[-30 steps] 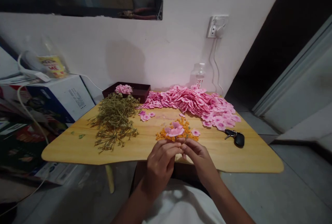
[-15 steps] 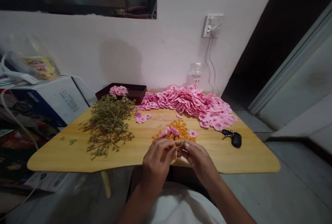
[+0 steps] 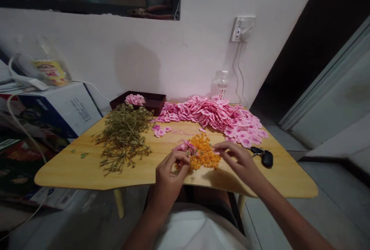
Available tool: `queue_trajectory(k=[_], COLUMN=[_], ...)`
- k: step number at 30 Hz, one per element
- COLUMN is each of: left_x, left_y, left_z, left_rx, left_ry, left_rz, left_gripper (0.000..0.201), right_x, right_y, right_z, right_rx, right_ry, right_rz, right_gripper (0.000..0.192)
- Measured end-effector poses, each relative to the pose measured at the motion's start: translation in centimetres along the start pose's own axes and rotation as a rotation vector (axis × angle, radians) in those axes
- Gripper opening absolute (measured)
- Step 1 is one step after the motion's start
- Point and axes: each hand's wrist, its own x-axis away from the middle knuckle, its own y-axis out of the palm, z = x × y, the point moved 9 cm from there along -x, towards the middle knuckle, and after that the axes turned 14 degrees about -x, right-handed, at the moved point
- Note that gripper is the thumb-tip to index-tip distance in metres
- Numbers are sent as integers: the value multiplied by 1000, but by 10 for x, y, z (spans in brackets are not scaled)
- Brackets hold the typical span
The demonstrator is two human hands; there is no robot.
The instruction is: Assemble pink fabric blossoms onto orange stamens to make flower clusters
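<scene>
My left hand (image 3: 170, 174) is closed in a pinch on a small cluster of pink flowers (image 3: 186, 147); the stem end is mostly hidden by the fingers. To the right, my right hand (image 3: 238, 159) has its thumb and forefinger together at a single pink petal (image 3: 216, 151). Between the two hands lies a pile of tiny orange blossoms (image 3: 204, 153) on the wooden table (image 3: 277, 182). Behind it spreads a large heap of flat pink petals (image 3: 208, 113), with a few loose pink petals (image 3: 159, 130) left of it.
A bundle of dried greenish stems (image 3: 123, 138) lies on the left. A dark red tray (image 3: 156, 105) holding a pink flower head stands behind it. Keys with a black fob (image 3: 266, 159) rest at the right. A clear bottle (image 3: 222, 84) stands by the wall.
My right hand has left my left hand and moved right to the single petal beside the orange pile. My left hand keeps the pink cluster. The view has shifted slightly.
</scene>
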Motion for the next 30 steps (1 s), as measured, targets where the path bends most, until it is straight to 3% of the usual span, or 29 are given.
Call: queue_trajectory(k=[2, 4, 8, 10, 12, 15, 17, 20, 25, 28, 30], left_x=[-5, -12, -34, -48, -63, -86, -101, -117, -148, -164, -171], left_y=[-5, -7, 1, 8, 18, 36, 45, 60, 51, 37, 24], left_z=[3, 1, -12, -23, -34, -45, -42, -34, -44, -67, -82], left_rx=[-63, -95, -45, 32, 164, 420, 497, 632, 561, 528, 506], left_ry=[45, 35, -83, -157, -245, -360, -366, -390, -346, -350, -341], left_rz=[17, 15, -35, -54, -77, -123, -176, -329, -303, -197, -98], left_gripper=[11, 15, 20, 18, 19, 28, 34, 47, 52, 50, 51], right_x=[-5, -9, -14, -16, -18, -27, -36, -59, -95, -121, -144], right_y=[-30, -52, -70, -75, -76, -59, -35, -3, 9, 11, 22], right_z=[19, 48, 86, 87, 69, 15, -19, -41, -33, -20, -7], right_rx=[441, 795, 911, 918, 827, 589, 510, 470, 346, 232, 210], right_ry=[6, 121, 230, 248, 173, -147, -372, -520, -553, -463, -328], right_rz=[108, 133, 75, 96, 183, 282, 252, 194, 228, 184, 108], right_gripper=[25, 31, 21, 22, 21, 17, 16, 16, 17, 19, 25])
